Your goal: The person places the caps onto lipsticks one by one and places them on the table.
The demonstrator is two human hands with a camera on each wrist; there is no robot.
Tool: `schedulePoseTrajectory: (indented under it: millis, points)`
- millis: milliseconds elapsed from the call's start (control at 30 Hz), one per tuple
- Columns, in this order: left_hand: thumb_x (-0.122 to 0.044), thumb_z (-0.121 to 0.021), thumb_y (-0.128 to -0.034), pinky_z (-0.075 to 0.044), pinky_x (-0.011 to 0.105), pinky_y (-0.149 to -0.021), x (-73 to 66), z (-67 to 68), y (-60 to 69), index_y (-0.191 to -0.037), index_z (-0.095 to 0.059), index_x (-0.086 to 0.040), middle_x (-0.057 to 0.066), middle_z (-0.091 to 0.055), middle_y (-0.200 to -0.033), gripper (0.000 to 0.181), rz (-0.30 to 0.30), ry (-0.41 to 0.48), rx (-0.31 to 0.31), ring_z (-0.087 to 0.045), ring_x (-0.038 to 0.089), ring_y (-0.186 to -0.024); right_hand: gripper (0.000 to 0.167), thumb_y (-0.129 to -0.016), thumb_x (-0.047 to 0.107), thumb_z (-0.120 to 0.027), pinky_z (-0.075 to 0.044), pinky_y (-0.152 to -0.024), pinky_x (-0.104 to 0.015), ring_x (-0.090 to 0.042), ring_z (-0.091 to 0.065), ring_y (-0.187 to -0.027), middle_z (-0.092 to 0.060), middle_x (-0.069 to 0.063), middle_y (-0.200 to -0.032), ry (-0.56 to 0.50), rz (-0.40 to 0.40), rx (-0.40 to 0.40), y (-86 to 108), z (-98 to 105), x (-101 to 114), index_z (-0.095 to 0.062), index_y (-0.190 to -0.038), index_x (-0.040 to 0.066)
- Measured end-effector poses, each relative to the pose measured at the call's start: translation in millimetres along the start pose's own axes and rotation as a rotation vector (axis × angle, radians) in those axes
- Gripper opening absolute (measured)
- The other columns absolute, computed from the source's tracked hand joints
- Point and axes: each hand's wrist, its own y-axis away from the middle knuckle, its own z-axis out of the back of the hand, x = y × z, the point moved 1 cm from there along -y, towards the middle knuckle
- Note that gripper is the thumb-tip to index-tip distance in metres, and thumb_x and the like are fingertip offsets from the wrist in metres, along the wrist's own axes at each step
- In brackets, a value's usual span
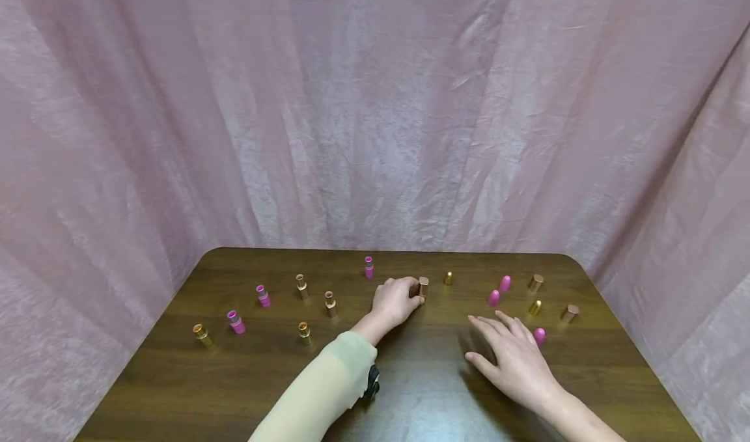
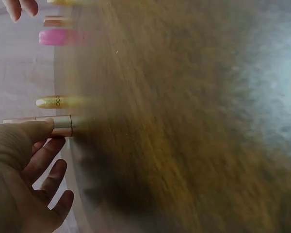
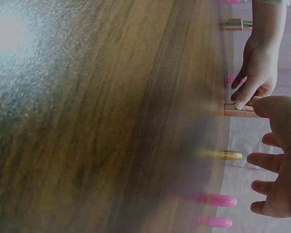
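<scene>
My left hand [image 1: 395, 302] pinches an upright rose-gold lipstick tube [image 1: 423, 287] between thumb and fingertips near the table's back middle. The left wrist view shows the thumb of this hand [image 2: 31, 165] on the tube [image 2: 63, 125], the other fingers loosely bent. My right hand [image 1: 515, 364] hovers over the table at the right, fingers spread, holding nothing; a pink cap [image 1: 540, 336] is beside it. A small gold cap [image 1: 448, 278] stands right of the held tube. In the right wrist view the right hand [image 3: 281, 160] has its fingers apart.
On the left of the wooden table [image 1: 176, 390] stand several uncapped tubes: pink [image 1: 236, 322], gold [image 1: 202, 335] and rose-gold [image 1: 301, 287]. Pink caps [image 1: 494, 297], a gold cap [image 1: 535, 308] and rose-gold caps [image 1: 569, 313] stand on the right. A pink curtain [image 1: 375, 116] hangs behind.
</scene>
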Motion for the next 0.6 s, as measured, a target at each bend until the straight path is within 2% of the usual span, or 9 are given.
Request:
schedulePoseTrajectory:
  millis: [133,400,500,600]
  points:
    - [-0.033,-0.077,-0.0917,-0.048,0.044,-0.083,0.7,-1.2,-5.4,-0.099,-0.074,-0.025,-0.011,-0.074,-0.105,0.011,0.012,-0.001,-0.005,-0.066,0.026,-0.102,0.064,-0.085,0.036,-0.082,-0.029,-0.109,-0.067,-0.044,-0.048,-0.134,-0.066,-0.008,-0.132,-0.003,-0.001,-0.002,1.8,-1.9,-0.1,-0.061,-0.141,0.015]
    - [-0.034,-0.077,-0.0921,-0.048,0.045,-0.086,2.9,-2.9,-13.5,-0.104,-0.074,-0.025,-0.012,-0.073,-0.099,0.015,0.071,0.040,-0.001,-0.064,0.025,-0.099,0.064,-0.085,0.036,-0.082,-0.027,-0.110,-0.067,-0.044,-0.047,-0.135,-0.066,-0.008,-0.133,-0.004,-0.006,-0.001,2.2,-3.3,0.4,-0.061,-0.142,0.015]
    - [-0.036,-0.078,-0.0910,-0.047,0.046,-0.089,4.7,-3.3,-12.8,-0.112,-0.073,-0.023,-0.009,-0.073,-0.103,0.025,0.079,0.049,0.011,-0.063,0.026,-0.102,0.064,-0.085,0.036,-0.082,-0.027,-0.110,-0.067,-0.044,-0.047,-0.135,-0.066,-0.007,-0.133,-0.009,-0.008,-0.006,2.3,-1.8,-0.4,-0.061,-0.142,0.015]
    - [-0.041,-0.077,-0.0904,-0.047,0.047,-0.092,5.3,-0.7,-11.1,-0.125,-0.070,-0.021,-0.003,-0.072,-0.117,0.041,0.075,0.038,0.023,-0.062,0.028,-0.109,0.063,-0.086,0.034,-0.082,-0.026,-0.111,-0.067,-0.043,-0.046,-0.136,-0.065,-0.007,-0.133,-0.023,-0.022,-0.021,2.4,3.5,-3.5,-0.061,-0.142,0.014]
